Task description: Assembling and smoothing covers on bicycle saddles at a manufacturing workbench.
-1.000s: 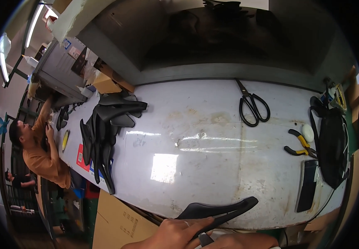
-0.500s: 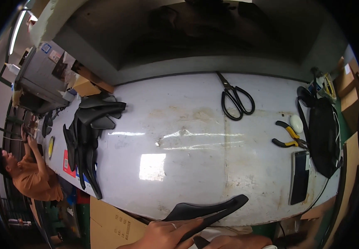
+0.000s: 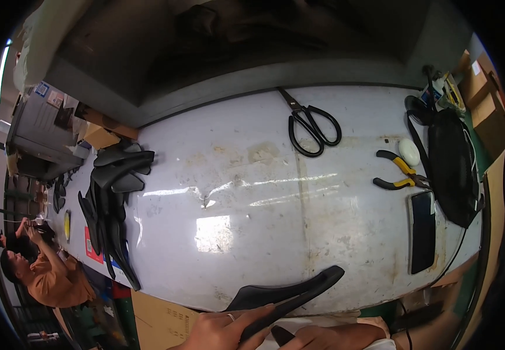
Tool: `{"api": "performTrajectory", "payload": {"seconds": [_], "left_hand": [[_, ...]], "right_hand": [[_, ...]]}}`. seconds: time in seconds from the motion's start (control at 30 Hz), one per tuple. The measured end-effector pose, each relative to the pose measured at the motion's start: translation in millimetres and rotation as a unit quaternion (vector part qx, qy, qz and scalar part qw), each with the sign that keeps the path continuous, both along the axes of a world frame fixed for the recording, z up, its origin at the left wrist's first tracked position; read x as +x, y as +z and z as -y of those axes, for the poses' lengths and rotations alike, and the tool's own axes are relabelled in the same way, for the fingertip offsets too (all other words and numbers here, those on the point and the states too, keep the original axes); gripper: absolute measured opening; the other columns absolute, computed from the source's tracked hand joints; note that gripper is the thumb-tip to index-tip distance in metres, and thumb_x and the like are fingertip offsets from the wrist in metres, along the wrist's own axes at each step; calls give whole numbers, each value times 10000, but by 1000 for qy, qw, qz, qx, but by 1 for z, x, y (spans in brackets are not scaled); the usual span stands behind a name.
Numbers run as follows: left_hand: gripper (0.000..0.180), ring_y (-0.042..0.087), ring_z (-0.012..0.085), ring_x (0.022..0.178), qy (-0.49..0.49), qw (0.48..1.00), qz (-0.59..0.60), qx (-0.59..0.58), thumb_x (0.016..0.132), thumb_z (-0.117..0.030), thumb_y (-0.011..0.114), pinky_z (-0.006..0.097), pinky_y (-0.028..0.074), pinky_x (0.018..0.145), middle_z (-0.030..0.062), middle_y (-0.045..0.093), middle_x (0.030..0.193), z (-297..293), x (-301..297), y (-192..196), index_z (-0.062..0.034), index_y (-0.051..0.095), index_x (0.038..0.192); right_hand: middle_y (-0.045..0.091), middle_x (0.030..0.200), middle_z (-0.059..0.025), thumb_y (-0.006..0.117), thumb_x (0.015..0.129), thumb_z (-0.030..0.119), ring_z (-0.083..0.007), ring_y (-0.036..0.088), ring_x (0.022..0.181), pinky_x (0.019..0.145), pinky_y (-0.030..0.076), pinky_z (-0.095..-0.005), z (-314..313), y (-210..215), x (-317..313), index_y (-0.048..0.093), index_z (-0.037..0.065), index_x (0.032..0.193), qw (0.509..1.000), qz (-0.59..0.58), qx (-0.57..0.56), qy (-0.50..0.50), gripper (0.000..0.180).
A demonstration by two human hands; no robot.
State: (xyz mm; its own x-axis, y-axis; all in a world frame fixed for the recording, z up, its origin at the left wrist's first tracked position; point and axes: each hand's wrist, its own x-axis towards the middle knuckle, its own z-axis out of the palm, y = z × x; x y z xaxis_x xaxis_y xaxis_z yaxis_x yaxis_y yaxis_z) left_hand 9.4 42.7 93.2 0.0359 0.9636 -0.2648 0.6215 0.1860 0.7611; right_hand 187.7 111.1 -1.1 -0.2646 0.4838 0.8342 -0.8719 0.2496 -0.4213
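**Desk:** Report what differs from a second ago.

**Operator:** I note the view has tilted down and to the left: the scissors [image 3: 312, 123] and yellow-handled pliers [image 3: 396, 172] sit lower and nearer the middle of the picture than before. The black curved piece [image 3: 290, 293] keeps the same attitude at the near edge of the white table [image 3: 235, 175], pointed tip up and to the right. I judge the work has not advanced; the piece is only being held steady.

**Desk:** The hands?

**Operator:** My left hand [image 3: 223, 329] is curled around the wide end of the piece, forefinger laid straight along its underside, thumb hidden. A ring shows on one finger. My right hand [image 3: 337, 336] lies low at the frame edge, fingers folded together, just beside the piece's lower edge; I cannot tell whether it grips anything.

**Desk:** Surroundings?

**Operator:** A stack of similar black pieces [image 3: 112, 204] lies at the table's left end, well apart. A dark phone [image 3: 422, 231] and a black bag [image 3: 452, 166] lie right. A person in orange [image 3: 45, 274] works at far left.
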Motion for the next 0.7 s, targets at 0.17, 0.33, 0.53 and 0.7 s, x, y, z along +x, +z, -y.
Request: {"api": "performTrajectory", "payload": {"seconds": [0.17,0.33,0.53,0.7], "left_hand": [[439,682,358,655,2,1000,-11,4,880,-87,696,423,545,611,201,713,825,1,1,-1,-67,676,1318],[440,678,338,624,8,999,-12,30,869,-79,698,413,531,589,198,691,760,-1,-7,-4,-66,685,1309],[335,649,321,552,-82,994,2,-72,906,-123,731,384,511,545,177,672,700,-29,-26,14,-35,715,1229],[302,636,312,526,-83,994,27,-64,911,-124,753,368,504,534,159,689,715,-45,-21,8,-19,723,1192]], "right_hand": [[673,870,-154,726,875,47,-313,669,759,709,594,-486,2,4,-7,649,-18,824,998,43,38,3,113],[665,897,-145,718,880,65,-311,664,788,717,594,-471,2,-4,-33,663,-24,878,996,-11,48,-71,106],[654,893,-139,741,863,68,-302,659,767,757,616,-483,13,-23,-6,672,-6,887,991,62,41,-108,104],[651,827,-124,746,868,85,-298,660,739,763,623,-470,2,-29,36,677,6,836,972,141,65,-176,109]]}}
